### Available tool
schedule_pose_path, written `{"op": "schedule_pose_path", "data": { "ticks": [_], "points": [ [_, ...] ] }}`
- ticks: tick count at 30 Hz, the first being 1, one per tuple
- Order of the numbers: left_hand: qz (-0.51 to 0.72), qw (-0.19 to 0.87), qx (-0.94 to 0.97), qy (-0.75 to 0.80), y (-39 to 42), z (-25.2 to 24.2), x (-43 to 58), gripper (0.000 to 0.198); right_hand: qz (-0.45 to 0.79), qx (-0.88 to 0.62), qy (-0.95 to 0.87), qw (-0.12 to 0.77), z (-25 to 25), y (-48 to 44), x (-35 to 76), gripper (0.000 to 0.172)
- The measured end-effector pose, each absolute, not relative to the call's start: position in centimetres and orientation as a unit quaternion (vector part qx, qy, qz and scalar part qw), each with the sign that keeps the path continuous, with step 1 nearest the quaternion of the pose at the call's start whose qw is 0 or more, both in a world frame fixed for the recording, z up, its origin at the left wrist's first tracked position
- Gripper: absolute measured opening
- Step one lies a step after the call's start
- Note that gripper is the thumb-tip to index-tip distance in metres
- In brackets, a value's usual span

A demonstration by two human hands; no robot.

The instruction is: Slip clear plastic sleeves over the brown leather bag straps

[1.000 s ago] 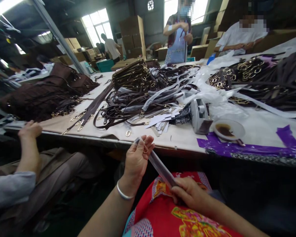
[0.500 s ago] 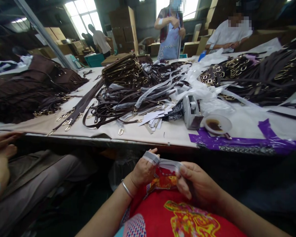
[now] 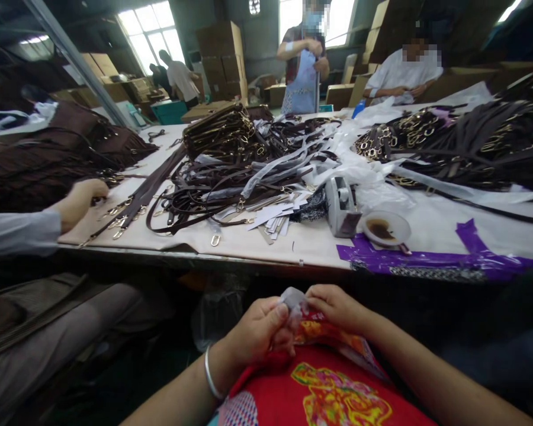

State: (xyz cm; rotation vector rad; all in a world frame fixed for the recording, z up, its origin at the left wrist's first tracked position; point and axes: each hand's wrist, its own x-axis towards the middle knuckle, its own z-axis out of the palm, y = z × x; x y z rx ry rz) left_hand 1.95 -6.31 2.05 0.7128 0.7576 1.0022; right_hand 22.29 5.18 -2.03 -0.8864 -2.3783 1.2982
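Observation:
Over my lap, below the table edge, my left hand (image 3: 260, 331) and my right hand (image 3: 335, 306) are closed together on a small crumpled clear plastic sleeve (image 3: 292, 297). The fingers of both hands pinch it from either side. A silver bangle sits on my left wrist. Under the hands lies red patterned cloth (image 3: 320, 384). The nearest things on the table are a loose gold clasp (image 3: 215, 239) and a pile of dark brown straps (image 3: 213, 192).
A co-worker's hand (image 3: 80, 198) in a grey sleeve rests on straps at the table's left edge. A tape dispenser (image 3: 343, 205), a small dish of dark liquid (image 3: 384, 228), purple tape (image 3: 426, 258) and paper strips (image 3: 278, 216) lie ahead. People stand and sit behind the table, by cardboard boxes.
The long sleeve I held stretched between my hands has been gathered into a small wad as my hands came together. The co-worker's hand moved from the lap up onto the table.

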Motion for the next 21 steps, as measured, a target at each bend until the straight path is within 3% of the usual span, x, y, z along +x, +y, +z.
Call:
{"op": "schedule_pose_path", "data": {
  "ticks": [2, 4, 6, 10, 13, 17, 21],
  "points": [
    [0.546, 0.750, 0.224, 0.299, -5.3, 3.3, 1.7, 0.036, 0.485, -0.331, -0.789, 0.181, -2.6, 3.0, 21.2, 0.036],
    [0.606, 0.737, 0.131, 0.270, -4.1, 4.5, 1.2, 0.029, 0.442, -0.322, -0.798, 0.253, -3.0, 1.3, 20.5, 0.035],
    [0.634, 0.728, 0.072, 0.253, -3.1, 5.7, 0.8, 0.027, 0.358, -0.287, -0.841, 0.288, -3.2, 0.7, 20.1, 0.049],
    [0.670, 0.699, 0.046, 0.244, -1.9, 7.3, 0.0, 0.027, 0.202, -0.272, -0.900, 0.274, -3.2, 1.4, 19.4, 0.040],
    [0.722, 0.639, 0.068, 0.256, -1.0, 8.1, -1.2, 0.024, 0.188, -0.292, -0.908, 0.234, -2.5, 1.5, 19.2, 0.031],
    [0.792, 0.503, 0.130, 0.321, 0.6, 7.9, -2.6, 0.023, 0.427, -0.257, -0.857, 0.132, 0.0, 0.1, 19.1, 0.027],
    [0.794, 0.299, 0.266, 0.459, 1.2, 5.3, -2.8, 0.032, 0.726, -0.162, -0.667, 0.047, 2.9, -1.2, 19.4, 0.041]
  ]
}}
